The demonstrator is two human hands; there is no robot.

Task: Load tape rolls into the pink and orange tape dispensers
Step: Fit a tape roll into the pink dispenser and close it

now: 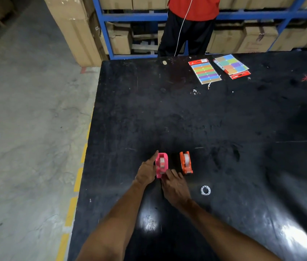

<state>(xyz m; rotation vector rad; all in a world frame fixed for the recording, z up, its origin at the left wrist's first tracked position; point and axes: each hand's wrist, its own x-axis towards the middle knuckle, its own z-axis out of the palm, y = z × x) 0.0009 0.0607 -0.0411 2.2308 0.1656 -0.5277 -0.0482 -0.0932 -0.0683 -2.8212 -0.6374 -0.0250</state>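
Our left hand (147, 171) braces the pink dispenser (161, 165) on the counter (224, 119), fingers flat against its side; our right hand (175, 187) pinches at its near end. We judge it light, stiff plastic, best gripped by the sides. Beside it stands the orange dispenser (186, 162), roll seated. Whether tape is pinched stays hidden.

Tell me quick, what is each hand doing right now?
Left hand: open, laid flat against the side of the pink dispenser, steadying it.
Right hand: fingertips at the pink dispenser's near end; whether it grips anything cannot be told.
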